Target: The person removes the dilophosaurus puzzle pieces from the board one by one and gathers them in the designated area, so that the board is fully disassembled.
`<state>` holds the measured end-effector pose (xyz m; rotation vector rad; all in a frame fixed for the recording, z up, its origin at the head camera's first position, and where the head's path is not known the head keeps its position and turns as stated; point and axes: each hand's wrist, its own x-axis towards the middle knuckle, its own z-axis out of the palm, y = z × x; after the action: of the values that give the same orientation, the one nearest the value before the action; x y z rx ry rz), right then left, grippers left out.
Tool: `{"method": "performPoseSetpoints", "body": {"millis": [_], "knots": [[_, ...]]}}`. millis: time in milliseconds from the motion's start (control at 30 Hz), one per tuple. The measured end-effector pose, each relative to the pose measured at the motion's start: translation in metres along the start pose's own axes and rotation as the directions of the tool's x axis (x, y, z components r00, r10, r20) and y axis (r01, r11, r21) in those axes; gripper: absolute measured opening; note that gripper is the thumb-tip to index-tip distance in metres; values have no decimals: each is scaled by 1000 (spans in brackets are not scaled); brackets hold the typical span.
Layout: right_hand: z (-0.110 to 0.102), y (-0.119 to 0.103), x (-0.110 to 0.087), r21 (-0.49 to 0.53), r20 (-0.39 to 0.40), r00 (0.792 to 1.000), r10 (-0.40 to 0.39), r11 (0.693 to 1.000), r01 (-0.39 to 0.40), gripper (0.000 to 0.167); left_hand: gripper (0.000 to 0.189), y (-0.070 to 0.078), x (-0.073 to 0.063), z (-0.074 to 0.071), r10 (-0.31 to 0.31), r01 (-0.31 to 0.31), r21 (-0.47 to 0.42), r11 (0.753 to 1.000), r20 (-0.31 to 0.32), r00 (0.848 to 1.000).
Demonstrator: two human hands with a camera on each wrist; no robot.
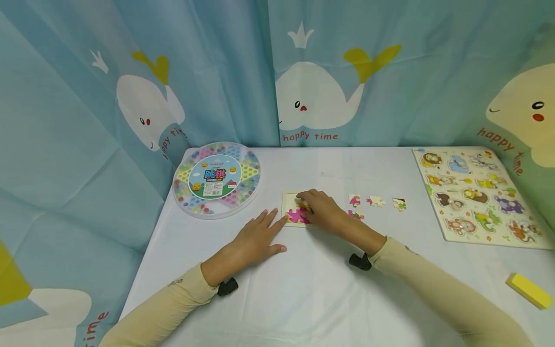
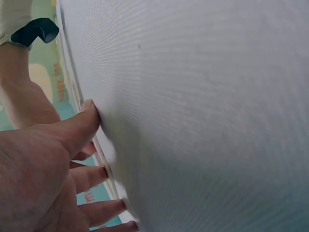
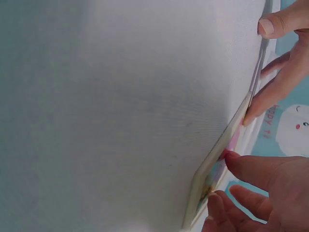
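A small square jigsaw tray [image 1: 291, 196] with a pale rim lies mid-table, pink pieces [image 1: 295, 216] fitted along its near part. Over its right side, my right hand [image 1: 323, 210] pinches a yellow-and-green jigsaw piece [image 1: 305, 206] between thumb and fingers, mostly covering it. In the right wrist view, the right thumb [image 3: 251, 169] and fingertips sit low over the tray's inside. My left hand [image 1: 256, 240] lies flat on the table with fingers spread, its index fingertip at the tray's left edge. The left thumb [image 2: 79, 123] points out along the cloth.
Several loose jigsaw pieces [image 1: 375, 201] lie right of the tray. A round Chinese checkers box [image 1: 256, 180] stands at the back left. An animal peg puzzle board [image 1: 470, 232] lies at the right, with a yellow block [image 1: 529, 290] nearer me. A whale-print curtain [image 1: 243, 72] hangs behind.
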<state>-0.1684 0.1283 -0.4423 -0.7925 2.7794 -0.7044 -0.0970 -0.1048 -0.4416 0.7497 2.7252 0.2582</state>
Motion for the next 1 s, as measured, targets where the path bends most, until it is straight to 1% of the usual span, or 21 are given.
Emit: {"method": "performPoseSetpoints", "body": {"millis": [167, 300, 433, 533, 667, 800, 900, 1000], "knots": [[1, -3, -2, -25, 1, 1000, -26, 999, 26, 53, 78, 0, -1, 1, 4, -4, 4, 1000, -6, 1000], [0, -4, -1, -33, 21, 999, -38, 999, 38, 54, 79, 0, 0, 1, 5, -5, 3, 1000, -8, 1000], [-2, -3, 0, -35, 24, 998, -54, 998, 55, 51, 79, -1, 1, 2, 2, -2, 2, 1000, -7, 1000], [-3, -2, 0, -26, 4, 998, -70, 997, 71, 44, 79, -1, 2, 3, -8, 8, -1, 1000, -1, 1000], [-3, -1, 0, -11, -22, 997, -73, 997, 73, 35, 79, -1, 3, 4, -15, 15, -2, 1000, 6, 1000], [-3, 0, -1, -18, -44, 997, -71, 997, 70, 33, 79, -1, 3, 4, -14, 14, -1, 1000, 0, 1000], [-3, 1, -2, -28, -67, 994, -91, 996, 89, 30, 79, -1, 3, 4, -14, 14, -4, 1000, 0, 1000], [-7, 3, -2, 12, -82, 990, -114, 993, 116, 26, 78, -1, 2, 4, -13, 13, -15, 1000, 2, 1000]]}}
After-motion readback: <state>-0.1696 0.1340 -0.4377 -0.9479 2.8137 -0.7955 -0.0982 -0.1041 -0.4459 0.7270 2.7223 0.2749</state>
